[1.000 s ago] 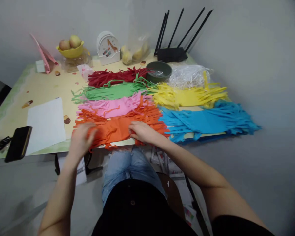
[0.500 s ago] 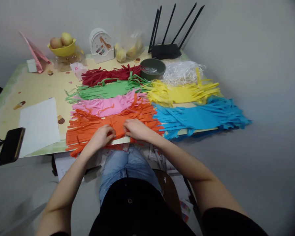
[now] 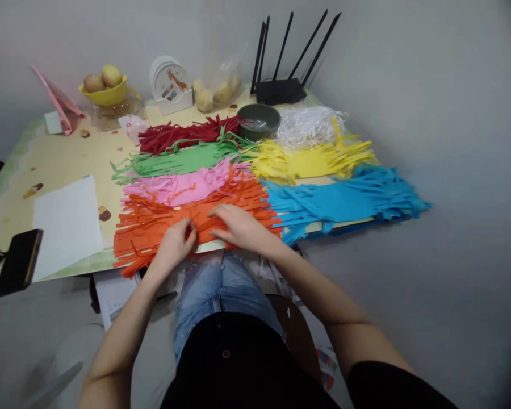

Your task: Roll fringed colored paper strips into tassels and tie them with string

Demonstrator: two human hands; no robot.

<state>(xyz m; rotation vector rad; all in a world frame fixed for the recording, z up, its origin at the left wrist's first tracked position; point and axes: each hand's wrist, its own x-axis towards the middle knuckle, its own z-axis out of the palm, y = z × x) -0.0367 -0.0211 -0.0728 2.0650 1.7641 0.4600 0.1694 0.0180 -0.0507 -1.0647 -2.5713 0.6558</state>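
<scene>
An orange fringed sheet point(image 3: 149, 233) lies across the table's front edge, its strips spread to both sides. On its near middle, my left hand point(image 3: 176, 244) has curled fingers pinching the orange material. To the right, my right hand point(image 3: 238, 227) rests over the same sheet, thumb and fingers apart, so it is open. Beyond the orange piece are a pink fringed sheet point(image 3: 183, 188), a green one point(image 3: 183, 159) and a dark red bundle of strips point(image 3: 183, 135). A blue fringed sheet point(image 3: 344, 200) and a yellow one point(image 3: 313, 163) lie to the right.
White shredded strips point(image 3: 310, 126) sit beside a dark green bowl point(image 3: 259, 129). A black router point(image 3: 281, 91), bagged fruit point(image 3: 217, 94), a giraffe-print holder point(image 3: 172, 102) and a yellow fruit bowl point(image 3: 106, 95) line the wall. White paper point(image 3: 68, 221) and a phone point(image 3: 17, 262) lie left.
My right hand's fingers have spread from a pinch and reach slightly farther over the orange sheet. My left hand stays curled at the sheet's near middle. The camera view has shifted slightly.
</scene>
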